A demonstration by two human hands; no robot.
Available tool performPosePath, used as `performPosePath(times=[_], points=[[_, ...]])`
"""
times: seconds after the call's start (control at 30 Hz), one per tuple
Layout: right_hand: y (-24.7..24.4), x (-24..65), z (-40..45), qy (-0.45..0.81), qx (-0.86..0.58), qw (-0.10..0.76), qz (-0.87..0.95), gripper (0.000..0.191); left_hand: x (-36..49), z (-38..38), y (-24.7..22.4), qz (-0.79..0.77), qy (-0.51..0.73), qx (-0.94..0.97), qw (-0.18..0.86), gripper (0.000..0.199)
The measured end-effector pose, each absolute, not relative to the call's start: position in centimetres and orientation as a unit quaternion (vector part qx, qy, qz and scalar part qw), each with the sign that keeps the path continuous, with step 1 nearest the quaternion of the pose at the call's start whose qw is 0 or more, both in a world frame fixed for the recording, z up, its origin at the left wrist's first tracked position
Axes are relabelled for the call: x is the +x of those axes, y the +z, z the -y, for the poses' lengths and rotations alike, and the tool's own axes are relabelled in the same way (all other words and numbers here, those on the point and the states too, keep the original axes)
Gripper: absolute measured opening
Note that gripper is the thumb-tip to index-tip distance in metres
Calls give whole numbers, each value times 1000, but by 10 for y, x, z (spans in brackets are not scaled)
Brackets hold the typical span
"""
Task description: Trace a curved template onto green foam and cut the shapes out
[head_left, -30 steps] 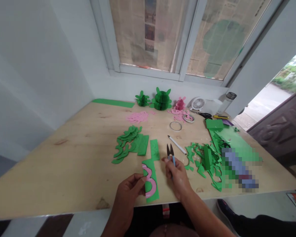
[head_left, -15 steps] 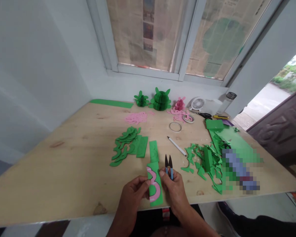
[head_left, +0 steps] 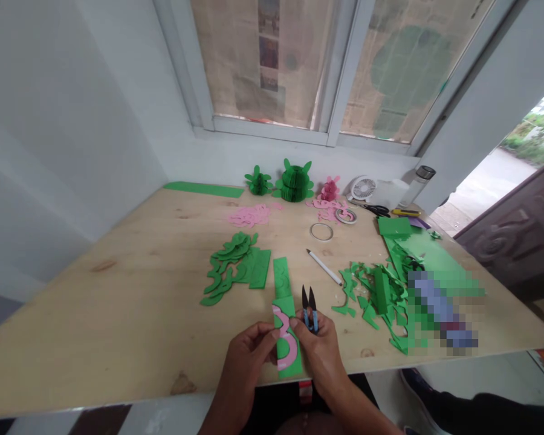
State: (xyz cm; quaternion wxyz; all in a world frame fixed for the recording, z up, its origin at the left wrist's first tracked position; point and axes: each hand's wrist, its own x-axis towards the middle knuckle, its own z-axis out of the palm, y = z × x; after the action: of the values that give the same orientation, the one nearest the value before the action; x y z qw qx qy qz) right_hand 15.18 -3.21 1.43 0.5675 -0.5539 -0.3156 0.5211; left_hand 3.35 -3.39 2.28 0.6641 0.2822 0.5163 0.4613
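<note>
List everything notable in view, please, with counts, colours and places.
Flat wooden table: 1, tan, centre
Rectangular paper: 1, green, between hands
Curvy paper strip: 1, pink, atop it
Metal snips: 1, blue-handled, right hand
Marked paper rectangle: 1, green, centre
Slim pen: 1, white, centre
Wavy paper cutouts: many, green, left
Curly paper pieces: many, pink, back
Paper scraps: many, green, right
Flat paper sheets: several, green, right
Long paper strip: 1, green, back left
Layered paper figures: 3, two green, one pink, back
Round rings: 2, pale, back
Round fan: 1, white, back
Bottle: 1, clear, back right
Papered window: 1, white frame, back
Left hand: 1, bare, paper's left
Right hand: 1, bare, paper's right
</note>
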Motion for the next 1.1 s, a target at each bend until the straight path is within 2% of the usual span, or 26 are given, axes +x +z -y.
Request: performPosePath(times=[1.1], points=[[18,153,35,523,-548,567,324,24,38,35,31,-522,468,278,657,22]])
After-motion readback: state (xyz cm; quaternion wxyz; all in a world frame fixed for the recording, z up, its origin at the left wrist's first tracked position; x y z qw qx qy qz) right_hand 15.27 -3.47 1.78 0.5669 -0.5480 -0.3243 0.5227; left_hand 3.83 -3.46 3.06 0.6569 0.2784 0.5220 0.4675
